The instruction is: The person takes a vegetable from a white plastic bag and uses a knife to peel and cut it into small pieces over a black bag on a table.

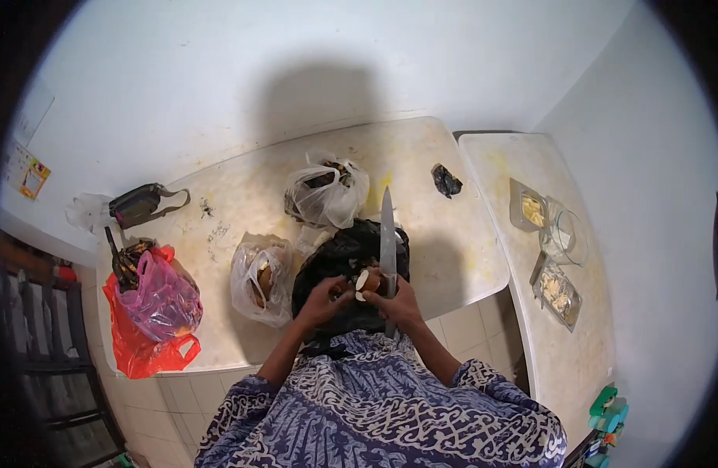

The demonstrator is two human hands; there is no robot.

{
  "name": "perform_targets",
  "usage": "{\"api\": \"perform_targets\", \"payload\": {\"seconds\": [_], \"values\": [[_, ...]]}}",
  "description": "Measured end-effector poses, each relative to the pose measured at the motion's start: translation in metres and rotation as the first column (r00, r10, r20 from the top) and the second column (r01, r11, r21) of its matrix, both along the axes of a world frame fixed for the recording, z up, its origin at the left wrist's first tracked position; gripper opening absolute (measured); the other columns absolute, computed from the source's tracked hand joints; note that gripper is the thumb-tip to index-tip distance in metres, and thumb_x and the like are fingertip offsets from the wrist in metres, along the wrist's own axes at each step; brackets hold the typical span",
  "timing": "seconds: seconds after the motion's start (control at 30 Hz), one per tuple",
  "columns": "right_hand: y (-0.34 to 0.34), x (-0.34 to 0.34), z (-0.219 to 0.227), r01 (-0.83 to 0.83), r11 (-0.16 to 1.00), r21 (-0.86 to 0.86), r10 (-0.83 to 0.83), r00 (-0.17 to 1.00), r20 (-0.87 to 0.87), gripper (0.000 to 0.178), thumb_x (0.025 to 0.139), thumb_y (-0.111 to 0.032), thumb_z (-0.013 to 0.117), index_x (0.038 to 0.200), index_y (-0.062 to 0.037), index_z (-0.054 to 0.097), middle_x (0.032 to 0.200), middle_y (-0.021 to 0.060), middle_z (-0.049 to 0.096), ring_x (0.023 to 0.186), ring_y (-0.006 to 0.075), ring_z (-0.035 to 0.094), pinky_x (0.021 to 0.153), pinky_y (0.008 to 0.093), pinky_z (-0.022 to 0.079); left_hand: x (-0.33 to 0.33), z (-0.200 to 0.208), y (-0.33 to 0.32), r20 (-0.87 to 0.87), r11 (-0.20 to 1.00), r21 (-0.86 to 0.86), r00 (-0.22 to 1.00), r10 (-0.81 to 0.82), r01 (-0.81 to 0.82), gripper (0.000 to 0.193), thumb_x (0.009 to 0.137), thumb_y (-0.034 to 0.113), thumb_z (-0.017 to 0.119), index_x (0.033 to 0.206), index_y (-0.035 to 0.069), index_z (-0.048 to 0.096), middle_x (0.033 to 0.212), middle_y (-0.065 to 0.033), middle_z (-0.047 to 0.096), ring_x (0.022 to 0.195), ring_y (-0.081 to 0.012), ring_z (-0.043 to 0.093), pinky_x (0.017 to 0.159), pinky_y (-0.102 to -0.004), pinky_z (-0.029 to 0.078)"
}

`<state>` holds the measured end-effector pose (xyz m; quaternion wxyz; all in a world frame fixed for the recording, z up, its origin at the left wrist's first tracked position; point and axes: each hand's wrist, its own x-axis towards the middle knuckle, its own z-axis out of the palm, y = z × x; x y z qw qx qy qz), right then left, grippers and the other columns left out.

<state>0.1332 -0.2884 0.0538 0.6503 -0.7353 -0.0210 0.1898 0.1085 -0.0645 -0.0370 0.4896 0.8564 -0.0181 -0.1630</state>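
My right hand (396,303) is closed around a long kitchen knife (388,234), its blade pointing away from me toward the wall. The same hand also grips a brown-skinned root vegetable (370,282) with pale cut flesh; its exact kind is unclear. Just left of it, my left hand (328,303) has its fingers curled in a pinch, and what they hold is too small to make out. Under both hands lies an open black plastic bag (316,269) with small scraps on it.
On the table (437,242) are a white bag (332,195), a clear bag of brown produce (261,281), pink (160,296) and red bags (133,351), a dark pouch (140,204) and crumpled black plastic (446,181). The right table bears metal trays (556,292) of pale pieces and a glass bowl (566,238).
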Motion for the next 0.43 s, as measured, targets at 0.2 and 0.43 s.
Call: {"api": "perform_targets", "payload": {"seconds": [0.2, 0.43], "values": [[0.027, 0.007, 0.009, 0.000, 0.996, -0.086, 0.027, 0.948, 0.317, 0.068, 0.073, -0.037, 0.084, 0.122, 0.0001, 0.055, 0.101, 0.0121, 0.066, 0.092, 0.0209, 0.065, 0.079, 0.0335, 0.052, 0.015, 0.091, -0.043, -0.209, 0.354, -0.913, 0.978, 0.027, -0.204, 0.053, 0.097, 0.033, 0.060, 0.136, 0.000, 0.046, 0.121, -0.0056, 0.058, 0.102, -0.0131, 0.058, 0.087, -0.0301, 0.051], [0.010, 0.011, 0.050, -0.127, 0.990, 0.057, 0.128, 0.992, -0.005, 0.079, 0.083, -0.044, 0.075, 0.139, -0.0041, 0.037, 0.140, 0.0248, 0.044, 0.123, 0.0317, 0.055, 0.089, 0.0353, 0.051, 0.025, 0.031, -0.003, -0.258, 0.143, -0.944, 0.936, 0.239, -0.297, 0.079, 0.092, 0.033, 0.066, 0.148, 0.003, 0.019, 0.137, -0.0124, 0.052, 0.131, -0.0303, 0.048, 0.106, -0.0421, 0.043]]}}
